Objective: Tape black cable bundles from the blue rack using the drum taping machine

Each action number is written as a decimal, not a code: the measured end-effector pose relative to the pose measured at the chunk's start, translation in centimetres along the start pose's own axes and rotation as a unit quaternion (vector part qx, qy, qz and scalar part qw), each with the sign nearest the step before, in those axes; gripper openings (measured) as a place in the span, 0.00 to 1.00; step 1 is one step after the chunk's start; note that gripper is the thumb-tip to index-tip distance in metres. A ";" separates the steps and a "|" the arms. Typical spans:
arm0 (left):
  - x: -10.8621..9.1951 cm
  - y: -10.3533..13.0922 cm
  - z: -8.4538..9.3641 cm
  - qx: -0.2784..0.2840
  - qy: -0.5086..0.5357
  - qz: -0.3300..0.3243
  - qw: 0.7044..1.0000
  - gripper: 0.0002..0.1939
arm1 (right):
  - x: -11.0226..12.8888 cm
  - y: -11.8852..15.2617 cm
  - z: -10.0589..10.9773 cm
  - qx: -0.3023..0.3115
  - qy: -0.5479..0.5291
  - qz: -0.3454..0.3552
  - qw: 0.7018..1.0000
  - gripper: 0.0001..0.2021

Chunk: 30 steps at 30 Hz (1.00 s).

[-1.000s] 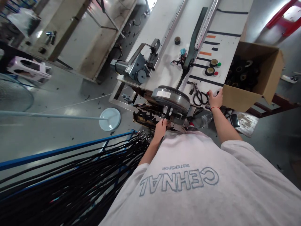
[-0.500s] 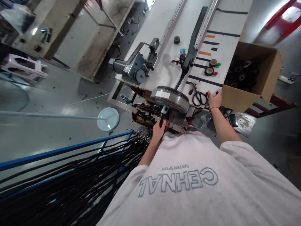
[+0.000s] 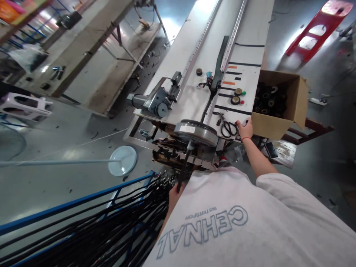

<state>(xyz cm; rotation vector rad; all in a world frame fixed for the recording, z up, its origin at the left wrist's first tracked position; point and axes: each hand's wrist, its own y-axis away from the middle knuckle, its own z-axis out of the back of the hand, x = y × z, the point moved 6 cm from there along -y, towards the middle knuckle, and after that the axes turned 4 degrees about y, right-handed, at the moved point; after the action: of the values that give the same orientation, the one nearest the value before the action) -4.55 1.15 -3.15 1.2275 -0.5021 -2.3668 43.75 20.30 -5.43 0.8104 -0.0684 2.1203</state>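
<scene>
Head view — black strip (image 3: 184, 165) in left hand (image 3: 174, 197), extending forward.

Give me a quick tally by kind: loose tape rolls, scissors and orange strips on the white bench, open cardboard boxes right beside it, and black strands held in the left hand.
Tape rolls: 3
Scissors: 1
Orange strips: 2
Cardboard box: 1
Black strand in the left hand: 1
Total: 8
</scene>
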 end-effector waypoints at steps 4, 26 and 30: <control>-1.9 -0.5 -0.2 -0.022 0.021 -0.030 0.999 0.25 | 0.2 0.3 0.1 0.004 0.007 0.003 1.000 0.46; -10.2 -6.3 -3.1 -0.043 -0.010 -0.118 0.992 0.17 | 0.6 0.9 0.0 0.012 0.005 0.007 1.000 0.44; -10.6 -7.0 -3.4 -0.041 -0.018 -0.118 0.992 0.17 | 0.6 0.9 -0.1 0.010 0.011 0.013 1.000 0.43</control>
<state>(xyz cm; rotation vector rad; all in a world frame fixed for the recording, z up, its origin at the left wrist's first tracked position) 2.35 12.22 -1.30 1.2707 -0.2795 -2.5809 42.80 20.22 -4.94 0.8009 -0.0457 2.1579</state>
